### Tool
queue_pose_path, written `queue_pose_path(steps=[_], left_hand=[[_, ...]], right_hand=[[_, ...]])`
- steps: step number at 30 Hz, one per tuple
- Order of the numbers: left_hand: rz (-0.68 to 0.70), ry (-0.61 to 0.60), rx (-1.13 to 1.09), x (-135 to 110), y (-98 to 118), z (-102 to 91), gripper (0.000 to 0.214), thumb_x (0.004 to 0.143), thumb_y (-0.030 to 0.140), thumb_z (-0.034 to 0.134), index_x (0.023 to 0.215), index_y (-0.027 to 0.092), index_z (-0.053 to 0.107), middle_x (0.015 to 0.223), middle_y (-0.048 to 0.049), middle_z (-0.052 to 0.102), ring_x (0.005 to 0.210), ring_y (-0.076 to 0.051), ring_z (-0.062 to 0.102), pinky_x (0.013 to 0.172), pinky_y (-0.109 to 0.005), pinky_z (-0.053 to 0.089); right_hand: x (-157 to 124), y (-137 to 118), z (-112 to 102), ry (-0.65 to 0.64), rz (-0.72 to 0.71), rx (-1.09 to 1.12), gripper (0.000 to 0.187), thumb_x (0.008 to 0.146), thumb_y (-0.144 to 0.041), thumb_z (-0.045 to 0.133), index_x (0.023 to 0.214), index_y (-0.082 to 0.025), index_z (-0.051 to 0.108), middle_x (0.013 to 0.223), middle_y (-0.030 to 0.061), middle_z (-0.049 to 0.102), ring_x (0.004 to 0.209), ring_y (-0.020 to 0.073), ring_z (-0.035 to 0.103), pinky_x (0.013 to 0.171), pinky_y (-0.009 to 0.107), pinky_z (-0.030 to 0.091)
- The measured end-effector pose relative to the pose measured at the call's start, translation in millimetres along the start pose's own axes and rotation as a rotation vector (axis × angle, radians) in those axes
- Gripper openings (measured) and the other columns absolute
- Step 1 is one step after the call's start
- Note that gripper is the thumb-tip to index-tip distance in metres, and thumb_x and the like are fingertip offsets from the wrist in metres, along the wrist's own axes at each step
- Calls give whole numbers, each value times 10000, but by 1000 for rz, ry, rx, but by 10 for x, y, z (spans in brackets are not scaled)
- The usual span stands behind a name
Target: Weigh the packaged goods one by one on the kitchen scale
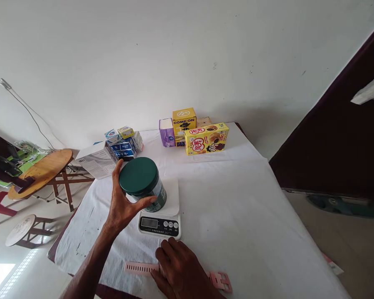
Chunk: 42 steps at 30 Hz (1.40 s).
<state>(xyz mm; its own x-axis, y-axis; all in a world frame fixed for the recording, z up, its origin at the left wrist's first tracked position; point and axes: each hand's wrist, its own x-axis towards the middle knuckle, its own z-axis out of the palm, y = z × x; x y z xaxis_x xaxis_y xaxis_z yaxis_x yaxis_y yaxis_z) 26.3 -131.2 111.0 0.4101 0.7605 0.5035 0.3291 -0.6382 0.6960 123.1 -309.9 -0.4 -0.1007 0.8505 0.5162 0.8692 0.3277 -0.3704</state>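
Observation:
My left hand [123, 203] grips a round can with a dark green lid [141, 180], holding it over or on the platform of a white kitchen scale [171, 207]; whether the can rests on the platform I cannot tell. The scale's dark display panel faces me. My right hand [180, 270] lies palm down on the white tablecloth, its fingers pressed on a pink toothed plastic strip [139, 268] just in front of the scale.
A yellow snack box [206, 138], a yellow "COME ON" box [183, 120] and a purple pack [166, 132] stand at the table's far edge. Blue and white cartons [123, 143] sit far left. A round wooden table [42, 170] and stool [21, 228] stand left.

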Motion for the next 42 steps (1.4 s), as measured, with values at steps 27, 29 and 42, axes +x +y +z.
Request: queue_pose_path(steps=[27,29,42], left_hand=[[-2,-222,-294,847,290,1242,830,555,396,948,1224,212,491,1209,-112,665,1081,-280,677,881,-409,581],[-12,-239,-314,920,273,1578,837,536,380,957,1203,213,479,1202,-117,662,1080,-288,672,877,-422,574],[75,-225,-262,1089,356,2343,980,563,345,967,1343,182,396,1316,-178,514,1295,-368,515,1094,-520,433]], right_hand=[[-34,107,434,206,-72,-205,425,875,-596,695,788,-220,516,715,4,532,685,182,461,574,324,359],[-39,114,498,205,-75,-244,394,924,-568,652,788,-224,516,699,6,520,669,183,451,558,320,346],[25,115,534,501,-54,-264,377,1050,-359,425,702,-224,475,626,3,486,563,166,426,523,331,260]])
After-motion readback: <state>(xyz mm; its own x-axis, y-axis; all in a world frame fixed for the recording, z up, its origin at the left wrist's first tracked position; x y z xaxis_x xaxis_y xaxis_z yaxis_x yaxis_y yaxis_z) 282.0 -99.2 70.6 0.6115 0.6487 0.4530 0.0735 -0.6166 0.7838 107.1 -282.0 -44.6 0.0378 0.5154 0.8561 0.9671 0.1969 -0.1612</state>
